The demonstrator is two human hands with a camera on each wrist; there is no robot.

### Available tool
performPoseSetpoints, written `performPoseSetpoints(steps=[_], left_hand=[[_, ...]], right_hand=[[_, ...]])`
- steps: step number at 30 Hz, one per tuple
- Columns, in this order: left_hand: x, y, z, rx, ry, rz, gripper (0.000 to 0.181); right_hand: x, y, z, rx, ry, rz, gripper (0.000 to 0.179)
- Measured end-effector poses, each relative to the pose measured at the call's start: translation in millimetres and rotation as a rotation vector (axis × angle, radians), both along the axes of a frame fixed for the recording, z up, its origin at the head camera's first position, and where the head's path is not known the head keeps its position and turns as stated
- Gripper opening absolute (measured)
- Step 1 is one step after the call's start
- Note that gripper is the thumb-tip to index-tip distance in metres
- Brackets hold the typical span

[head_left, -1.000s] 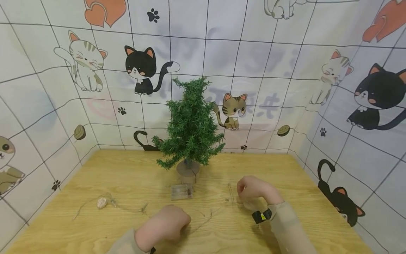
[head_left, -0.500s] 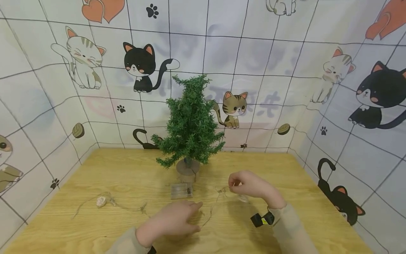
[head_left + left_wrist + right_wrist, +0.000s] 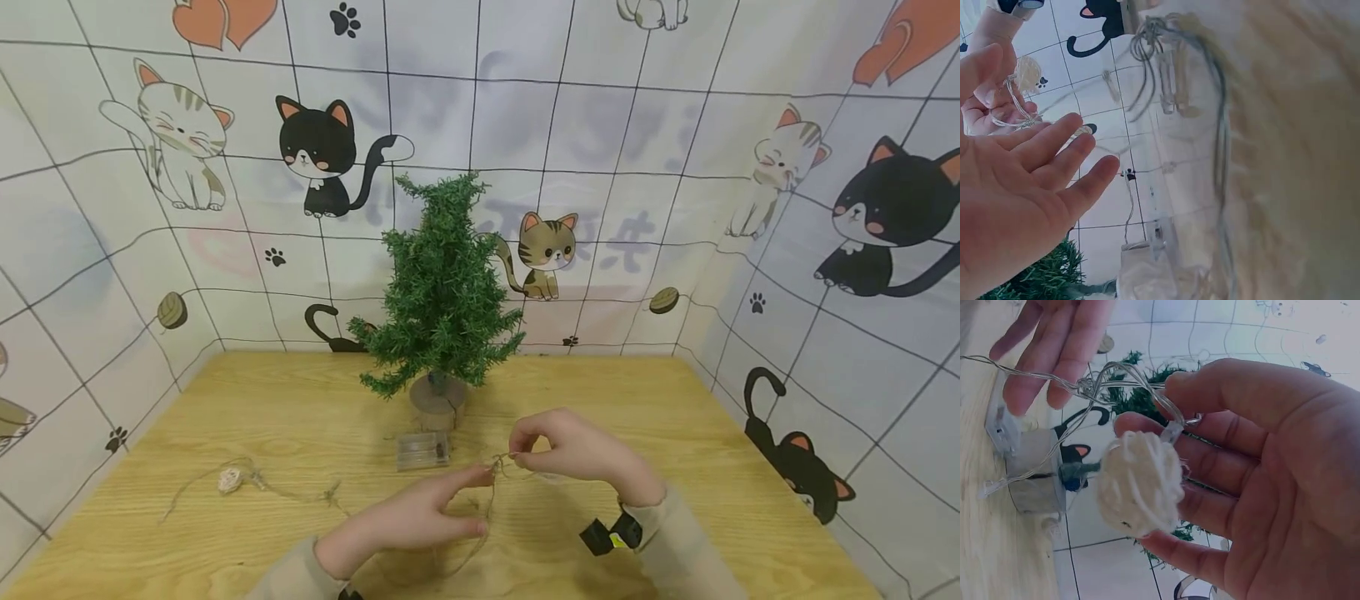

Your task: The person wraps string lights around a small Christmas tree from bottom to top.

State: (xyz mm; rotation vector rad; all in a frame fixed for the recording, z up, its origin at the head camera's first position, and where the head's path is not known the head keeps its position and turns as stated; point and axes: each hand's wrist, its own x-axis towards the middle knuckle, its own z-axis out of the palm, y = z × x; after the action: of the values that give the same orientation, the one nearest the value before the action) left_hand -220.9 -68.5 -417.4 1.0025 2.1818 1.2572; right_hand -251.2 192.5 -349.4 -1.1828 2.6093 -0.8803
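My right hand [image 3: 573, 446] pinches a thin clear wire of a string light [image 3: 1094, 394] between thumb and forefinger. Beside those fingers, a white thread-wrapped ball [image 3: 1141, 484] hangs on the wire. My left hand [image 3: 420, 508] is just to the left, fingers extended and thumb spread apart. Its fingertips are at a knotted part of the wire; whether they touch it, I cannot tell. In the left wrist view the same ball [image 3: 1027, 75] shows near the right hand. Another white ball [image 3: 230, 479] lies with its wire on the table's left side.
A green artificial tree [image 3: 442, 283] on a round wooden base [image 3: 437, 404] stands at the back middle of the wooden table [image 3: 622, 392]. In front of its base lies a clear battery box [image 3: 422, 451]. A cat-print cloth [image 3: 600, 167] encloses the back and sides.
My right hand has moved left with the wire, lifting its knot toward the left hand. The left hand has opened from a curled shape and moved right to the wire.
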Motion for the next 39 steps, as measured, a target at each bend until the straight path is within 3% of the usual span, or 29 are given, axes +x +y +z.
performPoseSetpoints(steps=[7,10,16,21,30,33,39], left_hand=[[-1.4,3.3,3.0,0.194,-0.265,0.029,0.04],[-4.1,2.0,4.4,0.258,-0.277,0.053,0.035],[-8.4,-6.0,12.2,0.228,-0.111,0.105,0.014],[-5.4,-14.0,26.7,0.189,0.073,0.151,0.011],[-0.5,-29.6,49.3,0.094,0.287,0.291,0.01],[0.6,-34.5,54.8,0.092,0.343,0.322,0.01],[4.5,-40.0,64.6,0.095,0.393,0.332,0.01]], right_hand=[[0.7,-2,-0.6,-0.093,-0.02,0.044,0.006],[-0.2,-1,-2.2,-0.139,-0.036,0.062,0.007],[-4.2,0,-5.7,-0.177,-0.065,0.053,0.008],[-4.7,2,-6.8,-0.166,-0.098,0.022,0.009],[-10.7,2,-13.3,-0.222,-0.154,0.044,0.012],[-11.9,2,-14.4,-0.266,-0.184,0.075,0.009],[-13.0,-1,-16.7,-0.36,-0.279,0.214,0.01]])
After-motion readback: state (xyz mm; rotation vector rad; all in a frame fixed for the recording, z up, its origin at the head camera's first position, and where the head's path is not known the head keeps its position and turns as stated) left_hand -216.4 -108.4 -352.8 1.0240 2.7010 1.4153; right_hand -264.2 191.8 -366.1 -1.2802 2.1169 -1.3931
